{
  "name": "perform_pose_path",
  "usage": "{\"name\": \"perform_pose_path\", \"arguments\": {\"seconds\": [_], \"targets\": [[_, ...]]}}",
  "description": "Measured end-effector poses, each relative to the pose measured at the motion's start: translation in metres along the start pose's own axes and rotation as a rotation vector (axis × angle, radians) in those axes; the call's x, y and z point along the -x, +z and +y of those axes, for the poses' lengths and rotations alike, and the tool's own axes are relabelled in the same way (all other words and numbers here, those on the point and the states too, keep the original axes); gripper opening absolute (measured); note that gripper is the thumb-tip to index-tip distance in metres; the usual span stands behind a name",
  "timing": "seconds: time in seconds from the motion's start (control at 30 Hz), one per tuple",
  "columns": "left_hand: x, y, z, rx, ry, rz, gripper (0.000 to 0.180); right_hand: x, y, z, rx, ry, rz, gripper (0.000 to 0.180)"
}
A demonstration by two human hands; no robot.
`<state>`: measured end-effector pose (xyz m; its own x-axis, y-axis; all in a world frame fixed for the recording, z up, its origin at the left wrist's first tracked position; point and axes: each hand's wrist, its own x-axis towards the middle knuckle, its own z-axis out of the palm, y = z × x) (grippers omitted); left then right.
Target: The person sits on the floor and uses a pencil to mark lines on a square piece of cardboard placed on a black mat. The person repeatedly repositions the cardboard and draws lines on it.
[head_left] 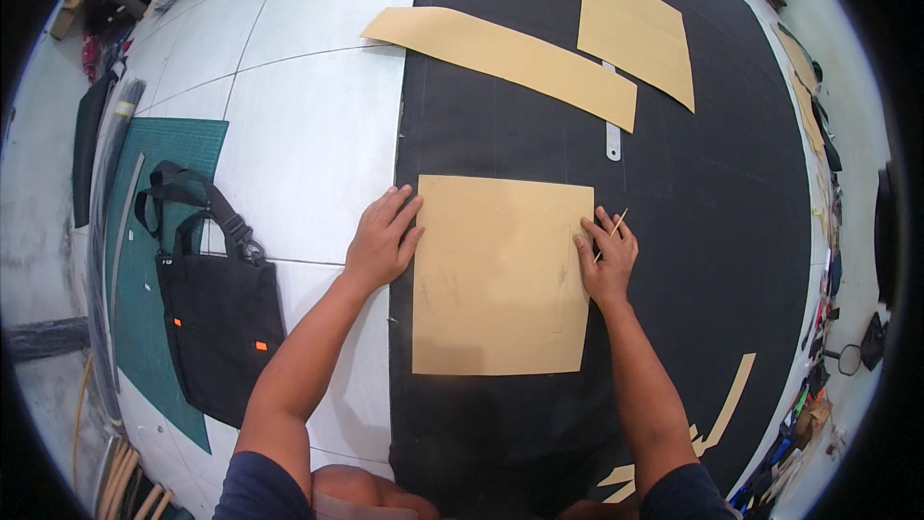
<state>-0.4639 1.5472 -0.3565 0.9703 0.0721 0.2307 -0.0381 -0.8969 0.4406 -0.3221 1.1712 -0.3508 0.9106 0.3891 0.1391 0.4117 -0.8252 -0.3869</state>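
A near-square tan card sheet [500, 279] lies flat on black fabric [712, 260] spread over the floor. My left hand [383, 236] rests at the card's upper left edge, fingers stretched out and the tips touching it. At the opposite edge my right hand [608, 255] presses its thumb and a fingertip on the card. A thin pale stick with a pointed end [622, 218] is held among the right fingers. Faint pencil lines and smudges show on the card.
Beyond the card lie a long curved tan piece [510, 60], another tan panel [637, 34] and a metal ruler [613, 142] partly under the long piece. Narrow tan strips [733, 400] lie near my right forearm. At left, a black bag [223, 327] overlaps a green cutting mat [183, 144].
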Motion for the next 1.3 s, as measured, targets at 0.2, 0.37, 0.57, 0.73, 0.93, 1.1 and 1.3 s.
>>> {"name": "perform_pose_path", "arguments": {"seconds": [0.2, 0.37, 0.57, 0.73, 0.93, 1.1, 1.3], "targets": [[-0.002, 0.001, 0.002, 0.005, -0.007, -0.007, 0.049, 0.001, 0.000, 0.002, -0.012, -0.014, 0.028, 0.034], [0.000, 0.006, -0.006, -0.040, -0.009, -0.017, 0.051, -0.001, 0.003, 0.003, -0.020, -0.029, 0.039, 0.034], [-0.001, 0.005, 0.001, -0.048, -0.030, -0.066, 0.052, -0.001, -0.002, 0.002, -0.039, -0.032, 0.055, 0.033], [-0.002, 0.004, 0.003, -0.064, -0.034, -0.082, 0.051, 0.000, -0.001, 0.002, -0.041, -0.002, 0.053, 0.034], [0.001, 0.003, -0.002, -0.051, -0.008, -0.024, 0.050, -0.003, 0.003, 0.000, -0.026, -0.023, 0.051, 0.034], [-0.005, 0.004, -0.008, 0.042, 0.027, -0.002, 0.049, -0.004, 0.003, 0.006, -0.067, -0.046, 0.032, 0.032], [0.001, 0.003, -0.005, 0.008, -0.006, -0.004, 0.049, 0.000, 0.006, 0.006, 0.030, -0.047, 0.026, 0.034]]}}
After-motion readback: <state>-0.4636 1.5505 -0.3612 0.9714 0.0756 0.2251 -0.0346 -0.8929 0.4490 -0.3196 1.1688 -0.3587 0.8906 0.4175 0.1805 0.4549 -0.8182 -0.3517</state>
